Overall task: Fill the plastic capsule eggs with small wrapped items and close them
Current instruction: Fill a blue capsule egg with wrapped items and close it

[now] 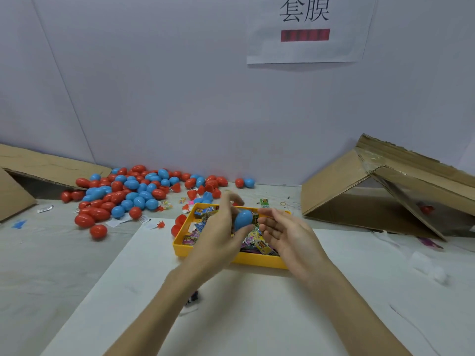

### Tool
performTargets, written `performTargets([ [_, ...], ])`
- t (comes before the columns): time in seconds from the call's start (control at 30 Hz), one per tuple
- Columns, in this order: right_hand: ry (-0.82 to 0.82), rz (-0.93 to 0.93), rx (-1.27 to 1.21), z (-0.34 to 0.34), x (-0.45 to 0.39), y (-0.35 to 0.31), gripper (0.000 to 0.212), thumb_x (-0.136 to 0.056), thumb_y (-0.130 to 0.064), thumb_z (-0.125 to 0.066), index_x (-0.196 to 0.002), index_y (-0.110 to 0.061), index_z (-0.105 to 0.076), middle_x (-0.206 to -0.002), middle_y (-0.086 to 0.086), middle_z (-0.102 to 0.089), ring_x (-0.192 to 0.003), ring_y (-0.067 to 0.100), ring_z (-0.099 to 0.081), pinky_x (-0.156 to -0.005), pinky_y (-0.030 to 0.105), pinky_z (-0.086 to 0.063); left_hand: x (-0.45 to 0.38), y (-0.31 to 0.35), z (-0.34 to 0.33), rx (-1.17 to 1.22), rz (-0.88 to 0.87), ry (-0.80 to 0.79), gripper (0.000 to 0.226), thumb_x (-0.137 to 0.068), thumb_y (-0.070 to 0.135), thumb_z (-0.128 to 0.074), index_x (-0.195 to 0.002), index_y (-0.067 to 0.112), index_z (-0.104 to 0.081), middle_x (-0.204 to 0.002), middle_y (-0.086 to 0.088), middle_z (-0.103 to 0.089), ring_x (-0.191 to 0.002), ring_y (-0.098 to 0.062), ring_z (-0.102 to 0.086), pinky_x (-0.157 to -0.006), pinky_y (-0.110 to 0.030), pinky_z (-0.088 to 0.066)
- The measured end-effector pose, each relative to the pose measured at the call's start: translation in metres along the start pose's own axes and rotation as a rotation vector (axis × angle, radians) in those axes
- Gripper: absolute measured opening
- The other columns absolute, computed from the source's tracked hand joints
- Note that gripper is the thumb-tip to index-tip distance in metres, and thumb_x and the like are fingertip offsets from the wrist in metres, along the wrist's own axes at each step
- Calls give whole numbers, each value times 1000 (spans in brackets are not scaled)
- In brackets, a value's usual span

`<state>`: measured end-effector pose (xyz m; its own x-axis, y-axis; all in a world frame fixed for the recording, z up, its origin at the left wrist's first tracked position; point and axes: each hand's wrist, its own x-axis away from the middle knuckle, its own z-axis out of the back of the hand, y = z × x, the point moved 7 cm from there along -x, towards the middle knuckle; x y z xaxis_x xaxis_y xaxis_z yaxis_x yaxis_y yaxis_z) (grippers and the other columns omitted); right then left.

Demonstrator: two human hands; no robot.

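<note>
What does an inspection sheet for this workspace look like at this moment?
Surface: pale table with a white sheet in front.
Job's things: blue egg held over the yellow tray of wrapped items; pile of red and blue eggs at back left.
Clutter: loose wrappers and scraps beside the pile.
Grips: left hand holds the blue egg; right hand open beside it.
Cables: nothing seen.
Surroundings: cardboard boxes on both sides, paper sign on the wall.

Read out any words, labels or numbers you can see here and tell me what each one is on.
"套膜": large black characters on the white paper sign on the wall.
Red bar on the sign, under the characters: blurred, nothing legible.
Wrapped items in the yellow tray: printed packaging, too small to read.
Green packet behind the tray: print too small to read.
</note>
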<state>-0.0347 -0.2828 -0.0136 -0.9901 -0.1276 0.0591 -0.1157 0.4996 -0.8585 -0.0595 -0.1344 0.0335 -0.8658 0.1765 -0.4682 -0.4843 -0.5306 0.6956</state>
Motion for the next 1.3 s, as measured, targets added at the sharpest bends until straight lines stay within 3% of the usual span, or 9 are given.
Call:
performTargets([
  [0.1,-54,106,268,-8,5,-4,22,-103,-26,-61,-112,-13,-76,-94,7,-74,-84,13,-70,-70,21,-56,14,-13,-1,56,66,21,37,-89,18,-77,-115,21,-50,-103,16,-63,-96,3,-62,-79,-15,-52],
  [0.23,-108,269,564,-18,15,-11,13,-96,-22,-72,-108,-26,-77,-97,0,-77,-92,12,-72,-74,23,-58,16,-13,6,-24,-22,18,34,-88,14,-77,-118,24,-65,-110,14,-64,-98,-1,-61,-81,-14,-51],
  [0.4,-74,279,558,-18,16,-11,15,-95,-16,-73,-109,-21,-74,-100,7,-77,-87,18,-76,-71,22,-58,18,-8,10,157,-18,87,44,-89,12,-76,-127,21,-57,-109,17,-66,-103,-5,-66,-86,-18,-55],
  [0.53,-60,260,518,-18,18,-12,14,-96,-16,-72,-108,-11,-74,-97,5,-79,-90,19,-77,-69,18,-56,17,-9,9,267,-3,102,40,-89,17,-77,-126,24,-62,-113,11,-69,-100,-15,-69,-88,-31,-59],
  [0.7,-80,279,551,-20,21,-15,16,-103,-11,-59,-107,-7,-74,-95,5,-79,-87,19,-77,-67,20,-57,15,-10,14,311,14,96,48,-91,17,-74,-136,28,-62,-119,5,-69,-97,-19,-69,-89,-27,-57],
  [0.87,164,506,1209,-3,24,-35,8,-97,-17,-69,-96,-21,-76,-85,-11,-73,-79,6,-68,-71,20,-52,14,-18,14,398,123,53,40,-98,5,-62,-130,28,-64,-119,9,-68,-93,-22,-70,-82,-29,-59],
  [1.0,156,336,1424,-2,20,-18,19,-89,-37,-79,-102,-24,-78,-93,-9,-74,-93,13,-63,-79,24,-50,14,-18,14,314,120,81,21,-95,19,-70,-115,26,-68,-116,9,-66,-86,-11,-64,-72,-22,-54],
  [1.1,136,226,1379,-1,13,-17,23,-88,-28,-80,-110,-22,-77,-90,-9,-74,-103,18,-62,-93,34,-53,13,-18,14,246,65,83,15,-97,18,-67,-109,26,-68,-108,16,-67,-95,-15,-65,-79,-25,-55],
  [1.3,80,145,1442,-3,9,-15,9,-93,-25,-75,-100,-29,-78,-86,-12,-70,-97,13,-60,-86,29,-51,13,-21,9,197,43,65,17,-98,16,-66,-108,29,-67,-106,25,-65,-99,-8,-63,-78,-21,-53],
])
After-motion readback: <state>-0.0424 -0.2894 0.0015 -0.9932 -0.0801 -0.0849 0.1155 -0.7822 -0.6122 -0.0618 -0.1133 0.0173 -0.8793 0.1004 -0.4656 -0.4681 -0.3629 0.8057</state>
